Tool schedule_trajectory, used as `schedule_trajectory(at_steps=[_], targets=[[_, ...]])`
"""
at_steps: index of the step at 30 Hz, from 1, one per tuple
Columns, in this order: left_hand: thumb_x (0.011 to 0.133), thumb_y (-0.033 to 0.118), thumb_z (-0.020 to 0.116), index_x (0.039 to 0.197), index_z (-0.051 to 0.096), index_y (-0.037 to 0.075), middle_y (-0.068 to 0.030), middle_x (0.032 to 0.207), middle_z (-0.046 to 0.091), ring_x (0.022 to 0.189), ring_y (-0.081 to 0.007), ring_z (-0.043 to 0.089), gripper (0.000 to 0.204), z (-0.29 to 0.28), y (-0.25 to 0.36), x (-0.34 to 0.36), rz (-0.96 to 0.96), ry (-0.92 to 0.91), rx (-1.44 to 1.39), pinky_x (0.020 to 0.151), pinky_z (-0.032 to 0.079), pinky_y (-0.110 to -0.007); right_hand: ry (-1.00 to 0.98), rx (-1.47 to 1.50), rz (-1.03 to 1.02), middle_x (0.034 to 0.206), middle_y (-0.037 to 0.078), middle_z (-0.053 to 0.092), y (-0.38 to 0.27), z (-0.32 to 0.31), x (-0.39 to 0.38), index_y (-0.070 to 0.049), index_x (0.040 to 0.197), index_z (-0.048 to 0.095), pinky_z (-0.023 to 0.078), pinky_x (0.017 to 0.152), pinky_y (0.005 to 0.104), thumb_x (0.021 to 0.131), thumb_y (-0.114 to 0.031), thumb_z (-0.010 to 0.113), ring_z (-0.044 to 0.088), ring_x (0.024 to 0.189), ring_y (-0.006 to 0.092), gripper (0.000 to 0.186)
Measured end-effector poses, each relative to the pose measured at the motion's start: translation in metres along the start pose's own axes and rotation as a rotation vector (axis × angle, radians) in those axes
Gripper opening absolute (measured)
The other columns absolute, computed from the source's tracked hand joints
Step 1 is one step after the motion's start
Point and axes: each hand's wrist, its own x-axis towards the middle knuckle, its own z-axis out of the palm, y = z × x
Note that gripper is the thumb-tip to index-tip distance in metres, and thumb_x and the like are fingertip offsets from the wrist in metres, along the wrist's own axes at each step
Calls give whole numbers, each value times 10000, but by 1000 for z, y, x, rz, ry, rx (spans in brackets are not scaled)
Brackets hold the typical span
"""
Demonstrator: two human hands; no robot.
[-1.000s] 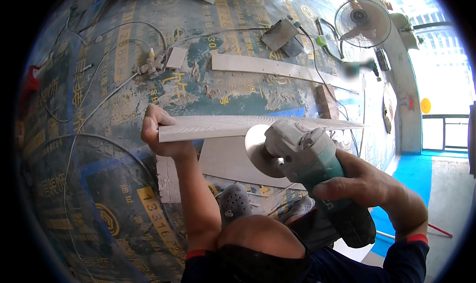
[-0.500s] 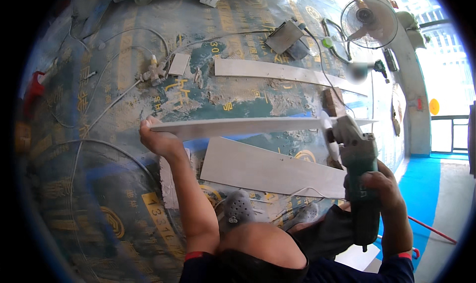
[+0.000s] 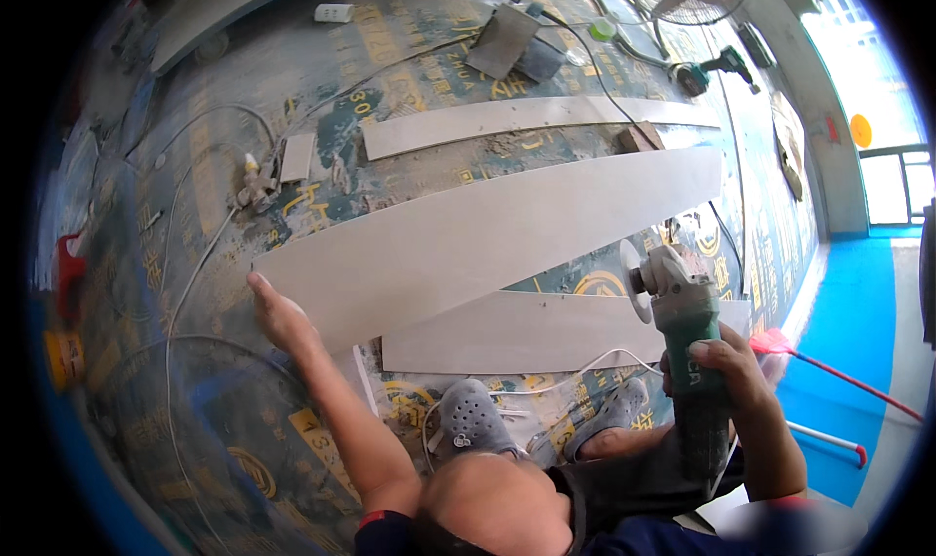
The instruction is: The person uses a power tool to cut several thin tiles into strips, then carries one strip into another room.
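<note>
Long, flat, pale-grey panel (image 3: 487,230): my left hand (image 3: 285,320) grips its left end; my right hand (image 3: 736,369) clasps a green, grey-headed angle grinder (image 3: 686,317).

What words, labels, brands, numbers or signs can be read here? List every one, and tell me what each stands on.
I'll give places and legibility, not copied wording or brands.
Floor covering: yellow characters, letters and digits, some readable, others dusty or blurred.
Green grinder: pale letters on its body, partly showing.
Small white object: marks too small to read.
Yellow object: marks too blurred to read.
Held board: none visible.
</note>
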Motion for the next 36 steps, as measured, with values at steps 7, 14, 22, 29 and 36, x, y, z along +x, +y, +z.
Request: schedule_trajectory(at_steps=[7, 14, 22, 29, 36], targets=[[969, 531, 493, 1194, 600, -58, -215, 1200, 630, 1083, -384, 609, 640, 14, -78, 67, 78, -129, 152, 918, 461, -435, -7, 24, 86, 986, 156, 664, 17, -16, 12, 29, 1251, 545, 559, 763, 358, 797, -261, 685, 680, 841, 245, 556], [915, 389, 591, 971, 615, -10, -129, 891, 661, 830, -352, 629, 404, 41, -138, 163, -90, -291, 222, 705, 496, -473, -55, 87, 134, 1066, 122, 640, 37, -33, 16, 8, 1280, 530, 509, 855, 324, 839, -299, 713, 643, 941, 207, 568], [960, 417, 594, 1266, 583, -102, -260, 1262, 632, 1162, -359, 611, 603, 78, -85, 87, 120, -538, 771, 976, 458, -399, 77, 68, 171, 1049, 158, 651, 45, -36, 11, 10, 1307, 517, 528, 848, 367, 761, -284, 696, 663, 923, 249, 646], [919, 480, 597, 1169, 628, -90, -266, 1154, 670, 1082, -435, 625, 623, 62, -59, 98, 317, -470, 921, 935, 471, -473, 64, 161, 153, 1065, 149, 633, 40, -27, 19, 4, 1307, 510, 511, 850, 365, 739, -316, 674, 630, 957, 240, 672], [965, 290, 634, 1184, 581, -3, -75, 1053, 620, 998, -193, 594, 369, 71, 58, -165, 365, -1440, 245, 951, 458, -355, 63, 630, -1, 972, 107, 647, 73, -36, 52, -7, 1132, 567, 551, 815, 350, 788, -170, 697, 672, 866, 219, 402]])
